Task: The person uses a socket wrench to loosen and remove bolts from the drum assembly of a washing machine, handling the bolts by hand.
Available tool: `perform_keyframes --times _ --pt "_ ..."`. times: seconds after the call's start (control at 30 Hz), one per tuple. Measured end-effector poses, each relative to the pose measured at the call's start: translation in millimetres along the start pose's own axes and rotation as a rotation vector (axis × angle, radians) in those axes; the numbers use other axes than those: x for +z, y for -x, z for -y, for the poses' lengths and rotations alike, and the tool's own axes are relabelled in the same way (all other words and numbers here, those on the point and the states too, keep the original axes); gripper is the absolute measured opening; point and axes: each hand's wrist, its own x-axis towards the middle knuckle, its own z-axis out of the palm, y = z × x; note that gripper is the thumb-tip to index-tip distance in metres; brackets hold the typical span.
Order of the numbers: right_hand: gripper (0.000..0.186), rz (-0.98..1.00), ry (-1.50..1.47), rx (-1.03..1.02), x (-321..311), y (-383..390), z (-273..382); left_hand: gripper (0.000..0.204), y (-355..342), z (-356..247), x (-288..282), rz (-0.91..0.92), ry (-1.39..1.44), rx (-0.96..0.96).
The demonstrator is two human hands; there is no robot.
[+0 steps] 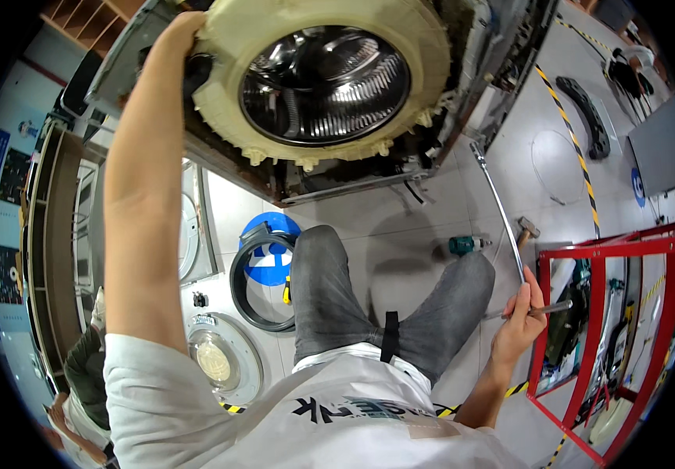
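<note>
In front of me stands an opened washing machine, its cream plastic tub bared around a shiny steel drum. My left hand is up at the tub's upper left edge, touching it; its fingers are hidden. Out to the right, my right hand is closed around a long chrome T-handle socket wrench. The wrench's shaft points up and away, its socket end near the machine's lower right corner. Its crossbar sticks out on both sides of my fingers.
A green-black power drill and a hammer lie on the floor. By my left knee are a grey rubber door gasket and a round washer door. A red-framed tool cart stands at right, a black curved part beyond.
</note>
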Motion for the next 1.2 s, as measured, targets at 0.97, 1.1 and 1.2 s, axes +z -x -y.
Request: perform_keyframes --times 0.97,1.1,1.2 --pt "0.026 0.04 -0.016 0.247 -15 11 -41 0.038 -83 40 -26 0.24 0.386 -0.081" --pt "0.029 0.114 0.083 0.169 -17 9 -34 0.036 -69 48 -36 0.088 0.335 -0.074" --pt "0.029 0.112 0.047 0.074 -14 11 -34 0.035 -63 46 -30 0.034 0.31 -0.061"
